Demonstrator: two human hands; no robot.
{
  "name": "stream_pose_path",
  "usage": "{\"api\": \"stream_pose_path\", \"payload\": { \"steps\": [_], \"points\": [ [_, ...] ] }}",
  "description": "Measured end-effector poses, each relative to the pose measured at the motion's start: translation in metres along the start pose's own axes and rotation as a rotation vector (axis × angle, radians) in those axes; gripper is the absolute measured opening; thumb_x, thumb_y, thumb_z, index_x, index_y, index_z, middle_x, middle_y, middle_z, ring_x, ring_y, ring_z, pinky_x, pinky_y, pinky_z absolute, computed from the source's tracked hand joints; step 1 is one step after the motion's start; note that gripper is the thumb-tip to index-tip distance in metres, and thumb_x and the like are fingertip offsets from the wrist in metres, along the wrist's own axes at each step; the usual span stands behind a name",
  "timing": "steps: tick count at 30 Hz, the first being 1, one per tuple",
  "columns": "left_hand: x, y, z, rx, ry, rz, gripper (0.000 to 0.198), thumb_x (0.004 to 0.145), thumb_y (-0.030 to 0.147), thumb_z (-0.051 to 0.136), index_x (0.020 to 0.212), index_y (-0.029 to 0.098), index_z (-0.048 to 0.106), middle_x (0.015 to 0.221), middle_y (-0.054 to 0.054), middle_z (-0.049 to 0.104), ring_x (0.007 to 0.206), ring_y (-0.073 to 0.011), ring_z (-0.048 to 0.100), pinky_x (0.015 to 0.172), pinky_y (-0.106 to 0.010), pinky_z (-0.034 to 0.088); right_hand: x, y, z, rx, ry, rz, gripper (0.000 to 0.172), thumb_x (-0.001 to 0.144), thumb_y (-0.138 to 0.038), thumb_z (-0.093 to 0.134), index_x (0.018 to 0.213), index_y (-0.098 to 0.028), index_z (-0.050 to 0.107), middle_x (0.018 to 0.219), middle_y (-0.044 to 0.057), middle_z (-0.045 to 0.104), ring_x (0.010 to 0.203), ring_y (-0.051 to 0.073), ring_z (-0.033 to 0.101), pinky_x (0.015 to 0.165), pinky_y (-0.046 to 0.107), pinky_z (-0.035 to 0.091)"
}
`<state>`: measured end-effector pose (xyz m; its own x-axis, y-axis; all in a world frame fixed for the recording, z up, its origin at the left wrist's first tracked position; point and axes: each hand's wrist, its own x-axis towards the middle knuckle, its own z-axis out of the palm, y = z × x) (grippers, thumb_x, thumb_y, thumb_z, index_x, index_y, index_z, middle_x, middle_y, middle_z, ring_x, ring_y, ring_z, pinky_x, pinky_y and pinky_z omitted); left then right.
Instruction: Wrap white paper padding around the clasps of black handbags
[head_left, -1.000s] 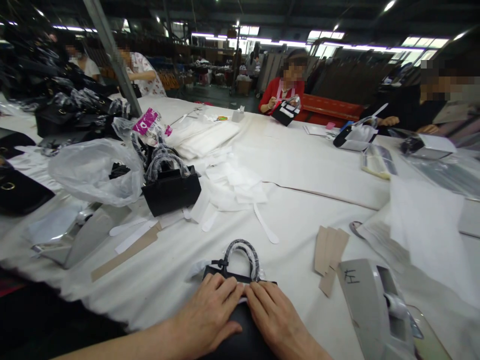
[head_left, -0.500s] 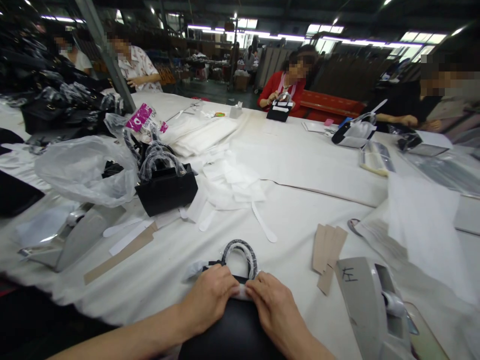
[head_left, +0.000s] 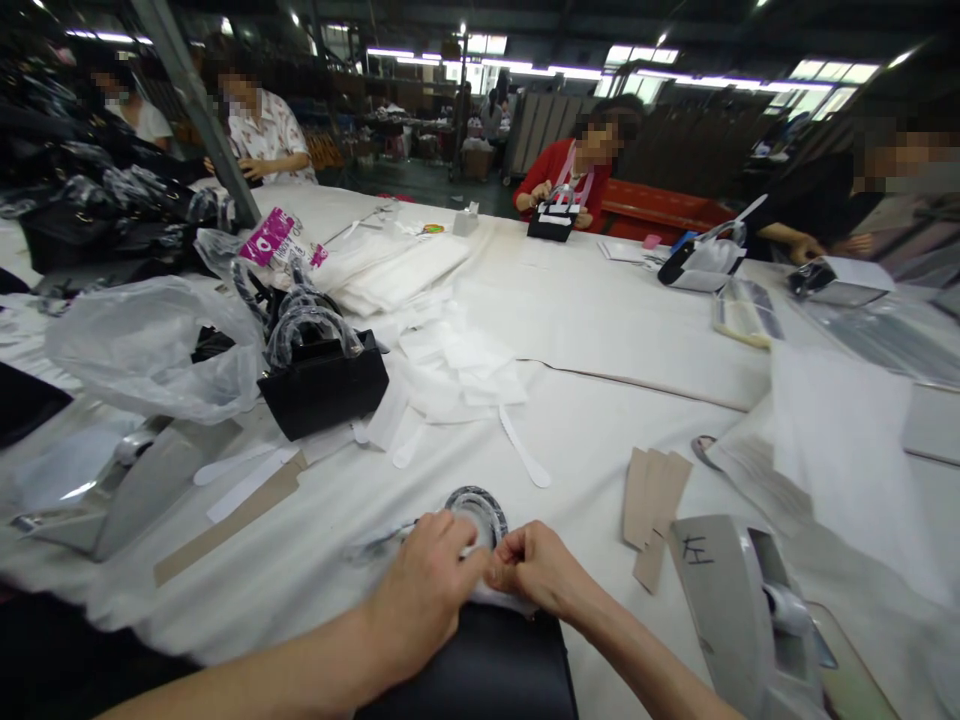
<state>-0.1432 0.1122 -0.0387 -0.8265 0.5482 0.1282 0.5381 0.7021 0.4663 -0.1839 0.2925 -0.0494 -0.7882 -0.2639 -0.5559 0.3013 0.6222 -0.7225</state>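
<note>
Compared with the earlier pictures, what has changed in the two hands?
The right hand, flat on the black bag at first, now pinches at the white material. The left hand, also flat before, now arches near the handle, blurred. The brown strips and marked tape dispenser stayed put.

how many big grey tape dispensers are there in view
2: the left dispenser, left of the long brown strip, and the right dispenser, beside the short brown strips. Others could be hidden behind the piled black bags.
</note>
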Motion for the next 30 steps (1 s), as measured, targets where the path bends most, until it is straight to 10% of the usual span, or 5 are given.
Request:
{"api": "stream_pose_path", "payload": {
  "steps": [3,13,20,26,30],
  "points": [
    [-0.014,0.012,0.013,0.225,0.066,0.172,0.037,0.087,0.001,0.041,0.12,0.012,0.053,0.1,-0.01,0.061,0.084,-0.023,0.054,0.073,-0.035,0.047,-0.001,0.002,0.001,-0.006,0.015,-0.023,0.007,0.058,-0.012,0.06,0.053,-0.014,0.064,0.046,-0.005,0.049,0.046,0.007,0.038,0.043,0.019,0.027],
    [-0.022,0.004,0.026,0.093,-0.028,0.084,0.043,0.084,-0.005,0.039,0.119,0.015,0.051,0.103,-0.008,0.059,0.086,-0.022,0.054,0.078,-0.034,0.048,-0.026,0.007,-0.012,0.02,0.007,-0.201,0.016,0.071,-0.017,0.059,0.074,-0.017,0.075,0.073,0.0,0.062,0.066,0.012,0.054,0.059,0.021,0.039],
    [-0.03,0.004,0.04,0.227,0.012,0.137,0.068,0.079,-0.005,0.04,0.14,0.024,0.034,0.1,-0.009,0.054,0.082,-0.0243,0.053,0.073,-0.038,0.047,-0.021,0.016,0.0,0.074,0.115,-0.078,0.012,0.064,-0.01,0.059,0.067,-0.013,0.07,0.049,-0.003,0.056,0.043,0.009,0.048,0.044,0.019,0.035],
    [-0.036,-0.007,0.061,0.325,0.014,0.175,0.064,0.078,-0.001,0.044,0.137,0.025,0.04,0.102,-0.009,0.053,0.084,-0.0234,0.053,0.071,-0.035,0.044,-0.04,0.016,0.008,0.059,0.33,-0.146,0.015,0.069,-0.017,0.061,0.072,-0.019,0.075,0.063,-0.001,0.069,0.06,0.014,0.061,0.057,0.022,0.044],
    [-0.04,-0.017,0.073,0.337,0.039,0.194,0.067,0.077,-0.005,0.042,0.137,0.027,0.04,0.106,-0.009,0.054,0.087,-0.0238,0.055,0.071,-0.034,0.045,-0.083,0.05,-0.031,0.061,0.673,-0.096,0.029,0.077,-0.044,0.059,0.076,-0.019,0.074,0.077,0.003,0.073,0.075,0.019,0.065,0.072,0.027,0.049]
  ]
}}
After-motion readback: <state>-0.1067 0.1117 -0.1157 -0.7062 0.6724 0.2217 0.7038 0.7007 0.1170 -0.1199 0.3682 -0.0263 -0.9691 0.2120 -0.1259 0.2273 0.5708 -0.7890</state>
